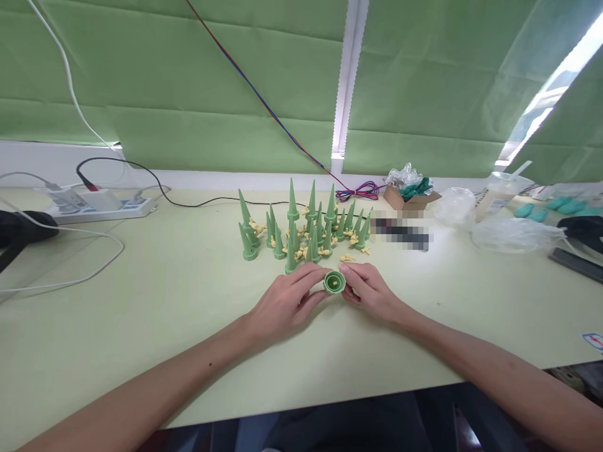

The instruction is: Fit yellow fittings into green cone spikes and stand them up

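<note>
A green plastic cone (334, 282) is held over the table with its hollow round base turned toward me; a small pale yellow bit shows inside. My left hand (294, 295) grips the cone's left side between thumb and fingers. On the other side, the fingertips of my right hand (370, 289) are pinched together against the cone's rim. Just beyond my hands stands a cluster of upright green cones (279, 243), with small yellow plastic pieces (347, 258) lying among them and in front. The held cone's tip is hidden behind its base.
A white power strip (108, 207) with plugs lies at the back left. A coiled red and blue wire (360, 191), a small cardboard box (409, 199), a plastic cup (497, 194), clear bags (516, 234) and teal pieces (560, 202) are at the back right.
</note>
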Demonstrator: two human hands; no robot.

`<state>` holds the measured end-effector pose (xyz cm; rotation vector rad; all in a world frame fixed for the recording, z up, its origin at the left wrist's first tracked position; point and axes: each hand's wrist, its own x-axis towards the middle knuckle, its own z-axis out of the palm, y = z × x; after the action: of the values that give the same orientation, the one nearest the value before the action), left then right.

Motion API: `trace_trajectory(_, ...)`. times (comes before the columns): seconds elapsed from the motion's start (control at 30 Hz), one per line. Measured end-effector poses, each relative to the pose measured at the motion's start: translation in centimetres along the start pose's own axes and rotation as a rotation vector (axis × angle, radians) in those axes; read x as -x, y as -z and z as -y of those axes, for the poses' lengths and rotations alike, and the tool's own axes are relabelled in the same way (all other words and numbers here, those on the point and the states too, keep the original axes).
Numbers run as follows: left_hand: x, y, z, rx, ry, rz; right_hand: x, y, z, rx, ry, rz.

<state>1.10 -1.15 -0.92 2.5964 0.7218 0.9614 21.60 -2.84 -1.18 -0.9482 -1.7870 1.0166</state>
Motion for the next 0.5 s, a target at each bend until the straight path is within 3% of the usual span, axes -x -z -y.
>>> trace_trajectory(0.2,0.06,-0.20,0.20,-0.019,0.044,-0.045,0.07,-0.06,-0.20,0.067,0.032,-0.045)
trace_trajectory(0.37,-0.27,-0.06,0.02,0.054,0.277,-0.131,-0.01,-0.07,-0.26,0.104,0.067,-0.145)
trace_trajectory(0.5,-0.63,0.19,-0.22,0.278,0.438,-0.027,-0.10,-0.09,-0.35,0.105,0.072,-0.151)
